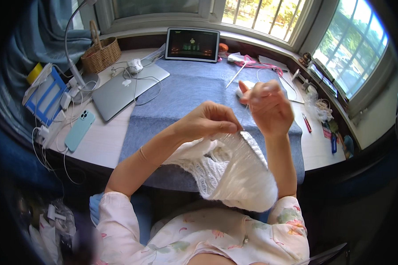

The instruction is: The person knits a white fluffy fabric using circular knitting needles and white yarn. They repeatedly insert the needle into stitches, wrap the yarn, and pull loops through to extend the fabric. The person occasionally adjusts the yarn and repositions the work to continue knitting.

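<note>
White knitted piece (247, 176) hangs between my arms over the table's front edge, with a ribbed, open-looking part at its left. My left hand (210, 120) is closed, thumb and fingers pinching the top of the knitting where a thin needle tip seems to show. My right hand (269, 106) is raised to the right of it, palm partly toward me, fingers bent and smeared by motion. A thin line, yarn or needle, runs between the two hands. Behind the right fingers, a white ball-like thing (241, 92), perhaps yarn, is partly hidden.
Blue cloth (163, 99) covers the middle of the table. A closed laptop (128, 90), a pale green phone (80, 130), cables and a wicker basket (101, 54) lie left. A tablet (192, 44) stands at the back. Rightward are a white stick (235, 75), pink ribbon and a red pen-like tool (306, 123).
</note>
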The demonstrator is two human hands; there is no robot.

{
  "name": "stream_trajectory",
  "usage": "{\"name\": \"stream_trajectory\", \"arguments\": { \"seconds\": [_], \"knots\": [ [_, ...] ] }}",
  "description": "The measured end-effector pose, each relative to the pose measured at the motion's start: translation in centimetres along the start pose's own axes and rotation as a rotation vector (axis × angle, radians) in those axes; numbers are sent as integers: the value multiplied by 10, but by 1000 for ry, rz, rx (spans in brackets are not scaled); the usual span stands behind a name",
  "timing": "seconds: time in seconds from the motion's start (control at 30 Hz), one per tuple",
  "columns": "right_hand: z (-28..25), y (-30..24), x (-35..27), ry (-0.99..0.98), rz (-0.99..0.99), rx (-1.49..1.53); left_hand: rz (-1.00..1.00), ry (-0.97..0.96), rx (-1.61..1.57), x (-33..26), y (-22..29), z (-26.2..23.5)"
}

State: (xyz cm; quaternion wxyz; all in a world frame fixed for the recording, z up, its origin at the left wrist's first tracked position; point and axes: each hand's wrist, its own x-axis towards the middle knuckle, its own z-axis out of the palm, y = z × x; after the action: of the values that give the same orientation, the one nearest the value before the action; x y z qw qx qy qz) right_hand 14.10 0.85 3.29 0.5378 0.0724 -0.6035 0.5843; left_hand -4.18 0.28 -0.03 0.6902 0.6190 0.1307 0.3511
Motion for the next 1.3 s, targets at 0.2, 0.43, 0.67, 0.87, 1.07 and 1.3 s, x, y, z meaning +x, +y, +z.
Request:
{"name": "stream_trajectory", "arguments": {
  "seconds": [0.2,0.43,0.67,0.87,1.07,1.3],
  "knots": [
    [-21,34,-33,-2,-45,-771,-40,157,-78,5,-13,-28],
    [-21,33,-56,-143,-113,-1206,-93,64,-132,11,-32,-44],
    [7,19,-34,-97,-211,-1098,-69,140,-56,-14,-16,-15],
    [6,31,-34,164,-269,-1053,107,199,-123,-11,-4,6],
    [-1,9,-28,14,-387,-1216,89,194,17,2,17,18],
    [-24,-1,-11,-39,-404,-1167,158,244,-29,17,32,20]
  ]
}}
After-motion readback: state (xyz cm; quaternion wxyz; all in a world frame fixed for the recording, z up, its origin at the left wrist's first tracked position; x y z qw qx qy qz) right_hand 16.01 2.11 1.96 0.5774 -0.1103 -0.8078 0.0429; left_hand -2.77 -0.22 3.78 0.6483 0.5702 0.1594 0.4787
